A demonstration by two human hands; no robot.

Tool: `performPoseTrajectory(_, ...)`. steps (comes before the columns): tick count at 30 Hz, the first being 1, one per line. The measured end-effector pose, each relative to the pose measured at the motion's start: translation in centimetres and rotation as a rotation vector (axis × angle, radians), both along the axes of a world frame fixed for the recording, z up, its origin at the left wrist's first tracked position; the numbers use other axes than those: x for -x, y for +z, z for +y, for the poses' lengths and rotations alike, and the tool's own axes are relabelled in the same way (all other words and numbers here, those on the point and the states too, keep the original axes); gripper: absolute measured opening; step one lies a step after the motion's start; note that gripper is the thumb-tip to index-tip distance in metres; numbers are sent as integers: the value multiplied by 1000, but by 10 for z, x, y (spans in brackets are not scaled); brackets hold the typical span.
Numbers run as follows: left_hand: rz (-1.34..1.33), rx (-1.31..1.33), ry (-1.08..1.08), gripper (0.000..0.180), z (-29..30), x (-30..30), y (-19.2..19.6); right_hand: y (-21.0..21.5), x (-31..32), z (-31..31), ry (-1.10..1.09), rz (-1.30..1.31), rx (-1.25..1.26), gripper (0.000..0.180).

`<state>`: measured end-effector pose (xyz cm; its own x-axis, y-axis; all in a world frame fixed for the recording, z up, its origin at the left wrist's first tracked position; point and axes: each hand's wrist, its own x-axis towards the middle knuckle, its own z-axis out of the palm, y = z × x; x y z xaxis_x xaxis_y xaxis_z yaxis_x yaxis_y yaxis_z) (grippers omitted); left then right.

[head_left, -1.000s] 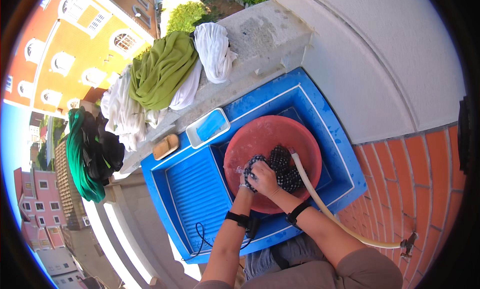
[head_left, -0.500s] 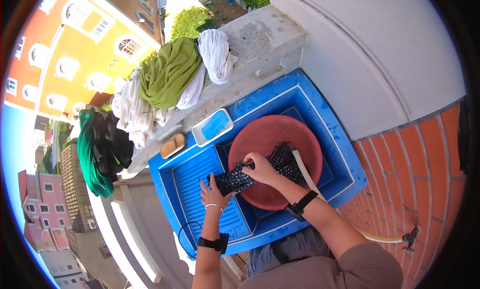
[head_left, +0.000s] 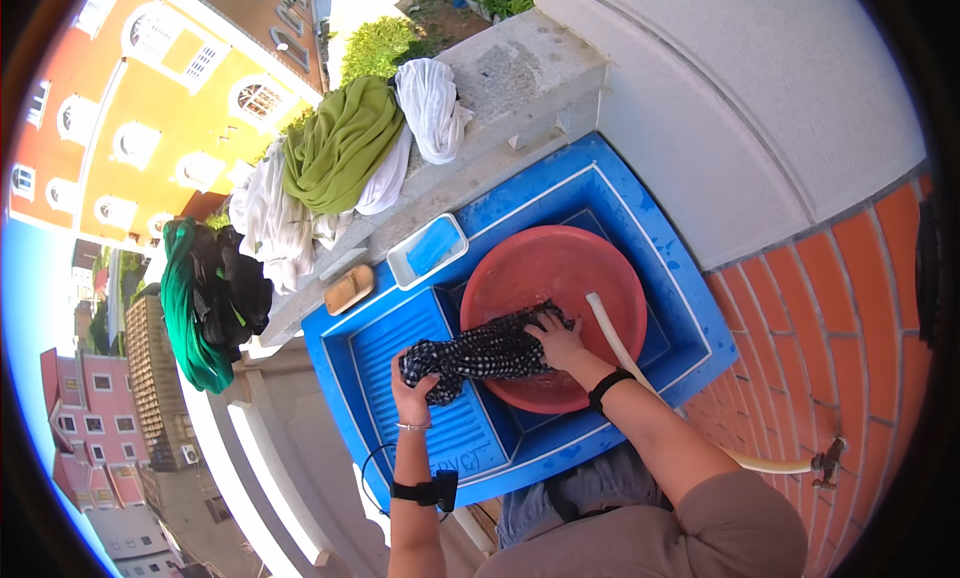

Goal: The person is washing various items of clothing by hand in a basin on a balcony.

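A black cloth with white spots (head_left: 487, 350) is stretched between my hands, from the ribbed washboard (head_left: 462, 430) over to the red basin (head_left: 540, 268). My left hand (head_left: 410, 386) grips its bunched left end above the ribs. My right hand (head_left: 556, 341) is closed around the other end, over the basin. The basin sits in the deep part of the blue wash sink (head_left: 690, 308). A pale hose (head_left: 612, 336) reaches over the basin's right side, its end near my right hand.
On the concrete ledge (head_left: 520, 63) lie a green cloth (head_left: 345, 143), a white cloth (head_left: 432, 108) and other garments. A white tray with a blue item (head_left: 430, 250) and a soap dish with a tan bar (head_left: 350, 290) stand along the sink's far edge. A tap (head_left: 828, 463) is at the right.
My right hand has moved right along the cloth, and the left a little left. The cloth is now lifted out of the basin and pulled longer between them.
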<state>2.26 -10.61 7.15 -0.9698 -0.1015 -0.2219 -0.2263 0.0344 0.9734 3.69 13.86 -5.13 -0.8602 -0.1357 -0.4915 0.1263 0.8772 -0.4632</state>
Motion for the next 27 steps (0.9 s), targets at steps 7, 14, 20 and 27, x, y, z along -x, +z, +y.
performPoseTrajectory(7,-289,27,-62,66,-6,-9,2,8,48,31,-997,203,521,13)
performPoseTrajectory(14,-25,591,-530,53,36,-15,-65,29,53,29,-480,211,73,17)
performPoseTrajectory(20,-331,950,-825,43,73,-6,-103,9,44,5,-227,-270,-71,82)
performPoseTrajectory(27,-506,147,-189,48,59,-3,-165,-14,40,-3,-402,-149,-85,69)
